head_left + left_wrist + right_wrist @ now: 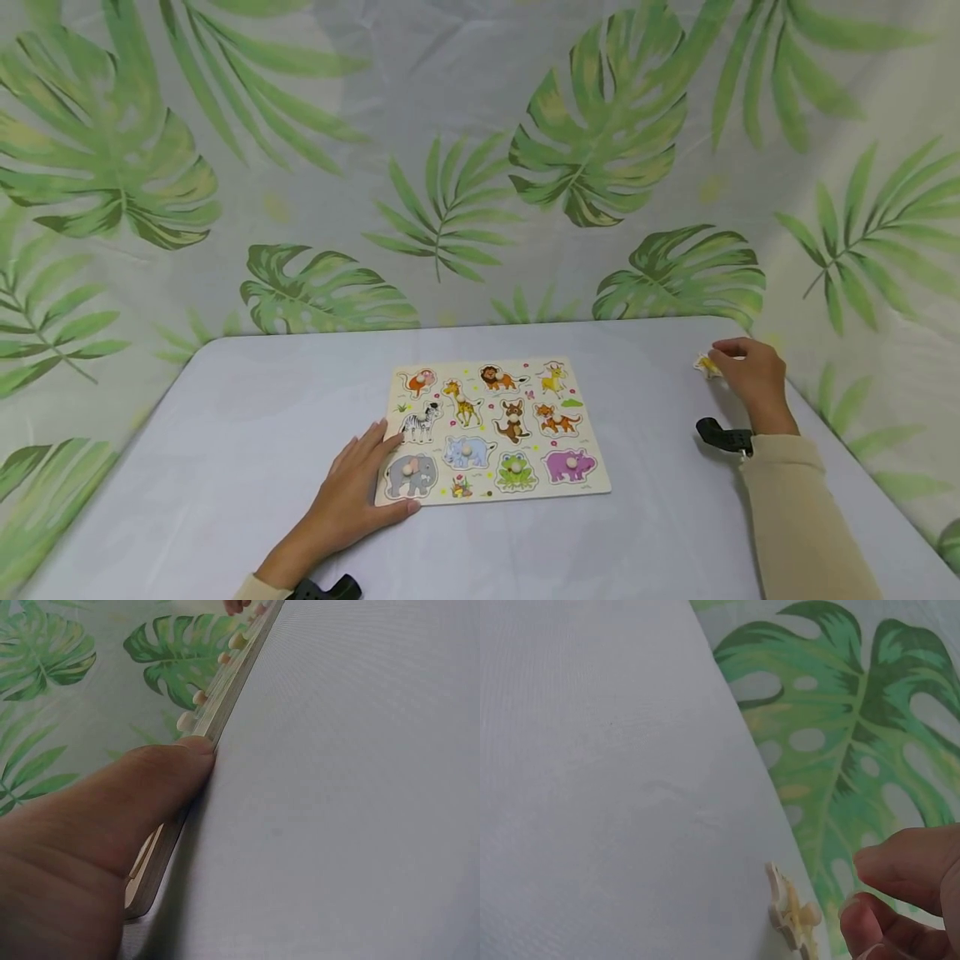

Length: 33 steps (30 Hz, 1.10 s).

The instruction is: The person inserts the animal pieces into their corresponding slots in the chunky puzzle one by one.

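A wooden knob puzzle board (480, 493) with animal pictures lies flat on the white table. My left hand (347, 492) rests at its near left corner, fingers extended by the left side and thumb against the front edge. In the left wrist view the thumb (169, 765) touches that edge. Toward the table's right side lies a small yellow animal puzzle piece (793, 911) with a round knob. My right hand (752, 377) is beside this piece; in the right wrist view its thumb and forefinger are parted, with a small gap to the knob.
Knobs stand up from several board pictures, such as the elephant (408, 473), frog (516, 473) and hippo (568, 468). A leaf-print cloth (442, 208) hangs behind the table (247, 433), whose right edge runs close by my right hand.
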### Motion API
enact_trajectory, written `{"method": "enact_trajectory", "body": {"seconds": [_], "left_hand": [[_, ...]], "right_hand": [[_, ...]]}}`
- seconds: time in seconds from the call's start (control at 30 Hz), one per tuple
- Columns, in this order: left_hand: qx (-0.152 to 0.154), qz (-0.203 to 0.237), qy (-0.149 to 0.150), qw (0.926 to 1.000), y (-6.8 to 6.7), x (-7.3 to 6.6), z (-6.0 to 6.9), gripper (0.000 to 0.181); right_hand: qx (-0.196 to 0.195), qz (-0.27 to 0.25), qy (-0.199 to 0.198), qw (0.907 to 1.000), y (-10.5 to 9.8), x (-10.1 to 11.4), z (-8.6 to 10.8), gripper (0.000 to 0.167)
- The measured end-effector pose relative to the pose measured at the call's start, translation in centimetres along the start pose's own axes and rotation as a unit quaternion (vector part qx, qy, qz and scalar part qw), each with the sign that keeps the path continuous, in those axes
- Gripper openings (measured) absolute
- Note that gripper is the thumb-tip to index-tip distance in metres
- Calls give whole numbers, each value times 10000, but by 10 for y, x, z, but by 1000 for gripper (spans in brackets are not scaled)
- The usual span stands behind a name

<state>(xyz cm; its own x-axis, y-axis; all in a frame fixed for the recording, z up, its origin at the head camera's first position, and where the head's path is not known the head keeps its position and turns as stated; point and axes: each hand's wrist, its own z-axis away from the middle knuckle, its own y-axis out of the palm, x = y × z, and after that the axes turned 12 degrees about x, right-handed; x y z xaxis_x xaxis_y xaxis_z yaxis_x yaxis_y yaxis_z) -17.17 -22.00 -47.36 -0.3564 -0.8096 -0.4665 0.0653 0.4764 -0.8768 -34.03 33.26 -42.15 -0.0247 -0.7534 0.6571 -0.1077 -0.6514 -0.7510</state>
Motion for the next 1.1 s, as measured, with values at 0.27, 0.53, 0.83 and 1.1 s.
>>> {"method": "enact_trajectory", "body": {"seconds": [0.27, 0.53, 0.83, 1.1], "left_hand": [[92, 64, -109, 9999, -1, -2, -1, 93], [130, 48, -110, 9998, -2, -2, 0, 94], [95, 34, -79, 9999, -2, -2, 1, 93], [34, 51, -70, 10000, -2, -2, 1, 91]], "right_hand": [[105, -76, 272, 9995, -1, -6, -3, 41], [130, -187, 559, 9982, 4, -13, -6, 42], [175, -213, 708, 9971, 8, -14, -3, 43], [140, -79, 703, 9974, 9, -15, -5, 44]]}}
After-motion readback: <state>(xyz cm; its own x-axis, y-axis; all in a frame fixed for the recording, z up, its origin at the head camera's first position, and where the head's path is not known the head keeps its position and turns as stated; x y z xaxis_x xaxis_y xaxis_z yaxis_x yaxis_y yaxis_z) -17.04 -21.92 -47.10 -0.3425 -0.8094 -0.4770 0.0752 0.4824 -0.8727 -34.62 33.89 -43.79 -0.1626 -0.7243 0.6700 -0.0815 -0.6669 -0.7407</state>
